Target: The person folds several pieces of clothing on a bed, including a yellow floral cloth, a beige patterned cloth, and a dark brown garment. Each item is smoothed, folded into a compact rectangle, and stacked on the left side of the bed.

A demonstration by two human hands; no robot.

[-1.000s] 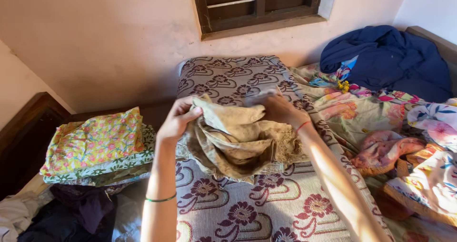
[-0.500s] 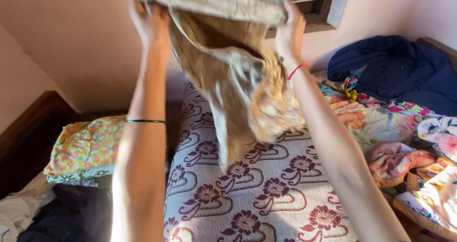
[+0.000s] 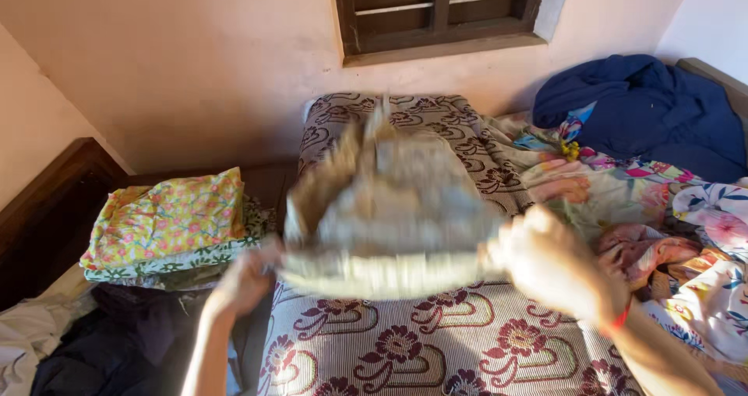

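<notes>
We hold a beige garment (image 3: 389, 217), blurred by motion, stretched between our hands above the floral mattress (image 3: 436, 349). Our left hand (image 3: 243, 283) grips its lower left edge and our right hand (image 3: 545, 259) clutches the right edge. Folded yellow cloths (image 3: 167, 220) lie left, a dark blue garment (image 3: 647, 107) far right.

Bedroom in a home. Bed (image 3: 436, 349) w/ maroon flower-print cover runs from near centre to the far wall; matching pillow (image 3: 389, 115) at its far end. Dark wood shuttered window (image 3: 440, 10) above, in a plain pinkish plaster wall (image 3: 195, 61). Clothes all over: folded stack (image 3: 167, 224) w/ yellow floral piece on top at left, navy heap (image 3: 647, 104) far right, floral fabrics (image 3: 686, 217) along right edge. Dark wood furniture (image 3: 47, 201) at left.
</notes>
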